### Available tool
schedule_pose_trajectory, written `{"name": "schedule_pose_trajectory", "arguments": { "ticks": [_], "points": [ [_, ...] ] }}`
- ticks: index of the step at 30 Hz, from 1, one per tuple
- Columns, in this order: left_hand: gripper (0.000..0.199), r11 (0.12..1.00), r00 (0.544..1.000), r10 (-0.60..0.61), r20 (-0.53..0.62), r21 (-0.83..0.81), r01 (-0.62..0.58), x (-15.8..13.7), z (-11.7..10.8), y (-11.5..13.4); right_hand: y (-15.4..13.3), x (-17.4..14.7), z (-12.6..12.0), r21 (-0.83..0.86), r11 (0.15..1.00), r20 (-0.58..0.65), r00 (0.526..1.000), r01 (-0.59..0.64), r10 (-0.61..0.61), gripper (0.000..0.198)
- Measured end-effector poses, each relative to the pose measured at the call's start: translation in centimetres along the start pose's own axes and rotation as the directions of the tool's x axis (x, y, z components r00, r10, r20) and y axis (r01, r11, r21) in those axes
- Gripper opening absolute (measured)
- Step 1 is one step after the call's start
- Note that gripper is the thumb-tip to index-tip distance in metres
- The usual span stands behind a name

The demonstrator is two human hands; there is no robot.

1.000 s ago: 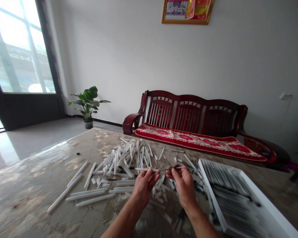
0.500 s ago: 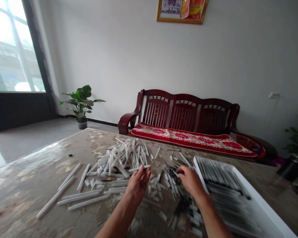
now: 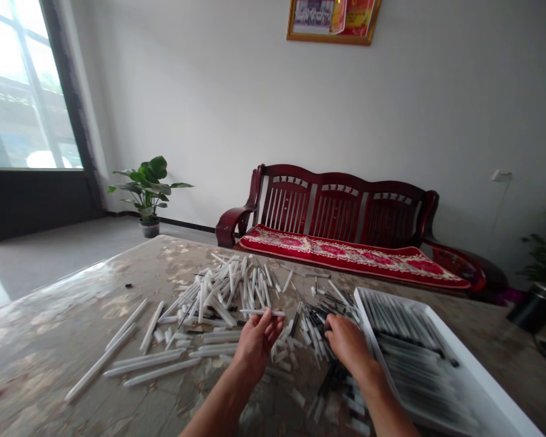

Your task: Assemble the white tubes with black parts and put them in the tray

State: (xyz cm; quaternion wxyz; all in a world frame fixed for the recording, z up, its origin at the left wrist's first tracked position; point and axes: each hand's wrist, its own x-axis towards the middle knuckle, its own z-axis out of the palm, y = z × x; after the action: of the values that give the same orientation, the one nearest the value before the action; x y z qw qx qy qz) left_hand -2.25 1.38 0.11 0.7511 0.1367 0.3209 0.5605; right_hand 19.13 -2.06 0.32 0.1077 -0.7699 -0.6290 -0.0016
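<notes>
Between the thumb and fingers of my left hand point(image 3: 260, 340) is a slim white pen barrel point(image 3: 250, 312), lying nearly level. Just beyond it spreads a heap of loose white pen barrels point(image 3: 230, 282) on the patterned table point(image 3: 40, 340). My right hand point(image 3: 348, 340) is closed in a pinch, low over a pile of dark pen parts point(image 3: 321, 312). What its fingertips grip is hidden. Short white caps point(image 3: 312, 334) lie between the two hands. To the right of my right hand is a white tray point(image 3: 477, 370) holding rows of dark-and-clear pens point(image 3: 395, 312).
Several long white barrels point(image 3: 152, 370) lie to the left of my left hand. A small black piece point(image 3: 128, 285) sits alone farther left. Past the table's back edge stands a dark red wooden bench point(image 3: 337, 209). At the right is a black pot point(image 3: 534, 309) with a plant.
My left hand has shifted slightly right and down with the white barrel, which now lies more level. My right hand has moved a little lower over the dark parts, its fingers curled tighter.
</notes>
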Motion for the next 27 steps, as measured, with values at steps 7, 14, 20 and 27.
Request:
{"name": "schedule_pose_trajectory", "arguments": {
  "ticks": [7, 14, 20, 27],
  "points": [
    [0.012, 1.000, 1.000, -0.001, 0.008, 0.018, 0.001, -0.3, 0.3, -0.5, -3.7, 0.0, -0.5, 0.726, 0.686, -0.064, 0.998, 0.045, 0.002, 0.014],
    [0.012, 0.999, 1.000, 0.013, 0.026, 0.029, -0.013, -0.3, 0.2, -0.6, -6.7, -0.9, -0.4, 0.882, 0.461, -0.134, 0.990, 0.098, 0.044, 0.017],
    [0.011, 0.999, 0.999, 0.018, 0.041, 0.038, -0.019, -0.3, 0.0, -1.1, -6.7, -1.0, 0.4, 0.834, 0.524, -0.208, 0.978, 0.171, 0.012, 0.012],
    [0.011, 0.999, 0.999, 0.021, 0.030, 0.038, -0.023, -0.4, 0.0, -1.1, -7.2, -1.5, 0.0, 0.728, 0.655, -0.260, 0.965, 0.204, -0.011, 0.007]
  ]
}}
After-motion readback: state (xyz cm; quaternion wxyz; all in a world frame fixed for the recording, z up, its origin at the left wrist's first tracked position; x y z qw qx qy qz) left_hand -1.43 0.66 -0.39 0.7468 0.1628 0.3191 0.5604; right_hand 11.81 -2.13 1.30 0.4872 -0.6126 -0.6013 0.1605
